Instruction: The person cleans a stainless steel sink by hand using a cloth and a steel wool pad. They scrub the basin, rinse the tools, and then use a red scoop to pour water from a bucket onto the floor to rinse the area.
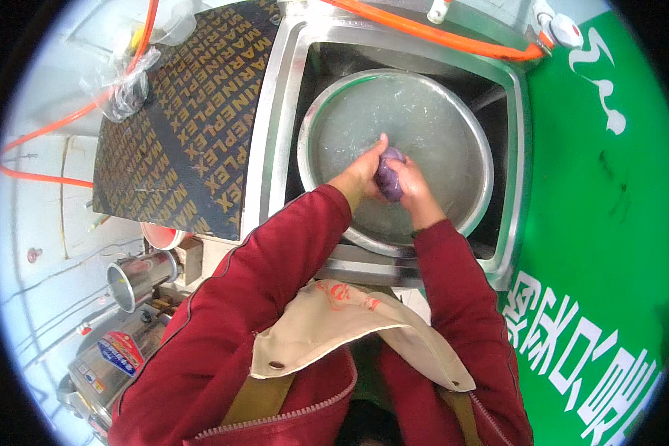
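Both hands meet over a round metal basin (pixel 479 126) of cloudy water. Between them is a rounded, shiny purple item (pixel 388 181), about palm-sized, whose exact kind I cannot make out. My left hand (pixel 364 168) cups its left side, thumb pointing up and away. From the right, my right hand (pixel 412 186) closes around it with the thumb laid across its top. Some of the item's lower left side is hidden behind the fingers. The basin sits inside a stainless steel sink (pixel 275 126).
A dark printed board (pixel 193 126) adjoins the sink's left side. An orange hose (pixel 438 36) crosses behind the basin. At left hangs a clear plastic bag (pixel 126 89); below stand a metal pot (pixel 137 279) and a metal box (pixel 115 357). A green printed panel (pixel 580 208) borders the right.
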`<state>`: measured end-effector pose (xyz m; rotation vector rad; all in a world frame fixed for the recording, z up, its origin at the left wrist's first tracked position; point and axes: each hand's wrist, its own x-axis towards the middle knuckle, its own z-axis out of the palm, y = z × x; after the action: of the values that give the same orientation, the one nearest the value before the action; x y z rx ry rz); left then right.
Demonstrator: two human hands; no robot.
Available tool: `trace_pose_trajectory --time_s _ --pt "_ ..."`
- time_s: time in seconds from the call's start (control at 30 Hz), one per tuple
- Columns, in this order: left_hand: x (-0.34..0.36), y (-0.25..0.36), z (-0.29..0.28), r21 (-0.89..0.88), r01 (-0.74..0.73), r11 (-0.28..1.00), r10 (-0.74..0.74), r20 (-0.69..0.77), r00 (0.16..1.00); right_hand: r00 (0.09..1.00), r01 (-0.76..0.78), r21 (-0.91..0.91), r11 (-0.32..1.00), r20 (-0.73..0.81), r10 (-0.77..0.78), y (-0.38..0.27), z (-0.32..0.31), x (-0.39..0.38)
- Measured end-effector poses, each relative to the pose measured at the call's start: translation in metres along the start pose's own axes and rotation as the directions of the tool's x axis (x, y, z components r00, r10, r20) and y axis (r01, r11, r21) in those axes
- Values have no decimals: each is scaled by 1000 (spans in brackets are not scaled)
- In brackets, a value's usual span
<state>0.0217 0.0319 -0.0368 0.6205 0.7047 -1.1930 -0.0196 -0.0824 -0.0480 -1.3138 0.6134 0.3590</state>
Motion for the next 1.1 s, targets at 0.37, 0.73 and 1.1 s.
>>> trace_pose_trajectory --time_s 0.37,0.73,1.1 --pt "24 -20 -22 133 -421 897 437 -124 891 870 295 -815 499 13 -494 -33 8 -24" --pt "-15 1 -6 55 -624 779 625 10 781 891 191 -774 604 -121 -437 0 -21 62" --pt "3 22 -32 521 -132 843 443 -536 719 979 177 -928 328 132 -156 34 -57 81"
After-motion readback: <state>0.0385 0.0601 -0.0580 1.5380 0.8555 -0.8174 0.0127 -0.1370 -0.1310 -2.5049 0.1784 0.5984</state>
